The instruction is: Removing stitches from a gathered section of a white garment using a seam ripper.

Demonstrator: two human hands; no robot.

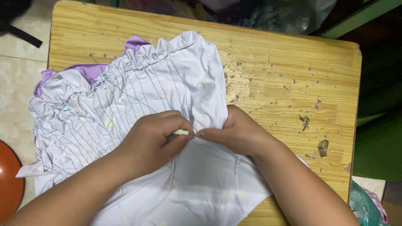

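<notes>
Left hand [157,136] pinches tool [182,132] at garment [138,96]; right hand [236,132] pinches fabric. Many lines drawn across upper part; lower part bare.

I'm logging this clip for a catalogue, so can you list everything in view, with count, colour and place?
garment: one, white with thin dark lines and lilac lining, spread on the table
small tool: one, white handle, at the cloth between both hands
table: one, pale scuffed wood, under the garment
round object: one, orange-brown, left edge
plastic bag: one, green, bottom right
left hand: one, grips the tool
right hand: one, pinches the cloth
</notes>
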